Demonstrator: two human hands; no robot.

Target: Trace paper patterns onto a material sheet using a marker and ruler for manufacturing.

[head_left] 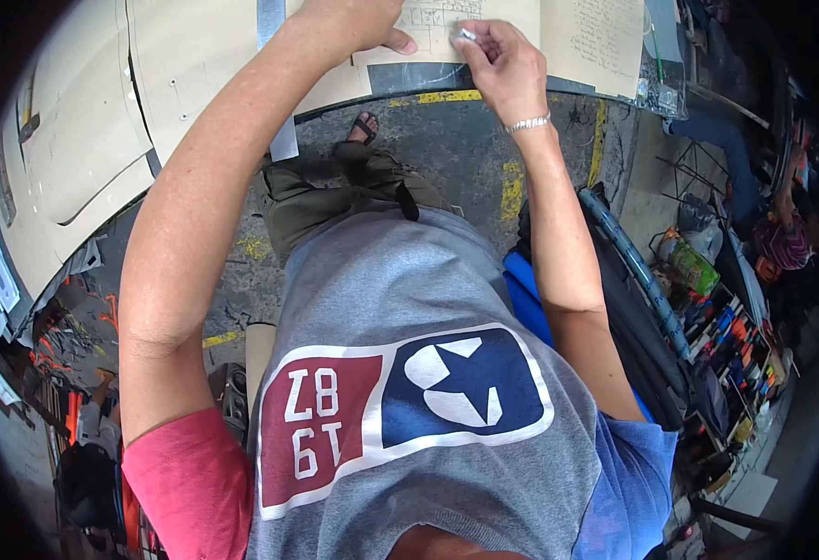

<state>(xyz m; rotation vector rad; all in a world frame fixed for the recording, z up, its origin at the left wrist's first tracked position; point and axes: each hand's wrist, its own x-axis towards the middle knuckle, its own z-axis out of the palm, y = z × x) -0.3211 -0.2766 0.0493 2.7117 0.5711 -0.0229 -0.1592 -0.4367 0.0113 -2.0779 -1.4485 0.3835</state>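
Observation:
At the top edge, my left hand (358,23) rests over brown pattern paper (503,11) with its thumb stretched out; its other fingers are partly cut off by the edge. To its right, my right hand (507,70) pinches a small whitish piece (466,35) between thumb and fingers, just above the paper. Chalk is possible, but its exact kind is too small to make out. Pen-drawn boxes and marks show on the paper between both hands. A dark strip of material (409,78) lies along the table's near edge below them.
Large card sheets (73,112) cover the table's left side, with a flat grey metal strip (283,140) overhanging its edge. Fabric rolls (633,271) stand at right, near a crowded heap of coloured items (722,345). Another person (783,238) is at the far right.

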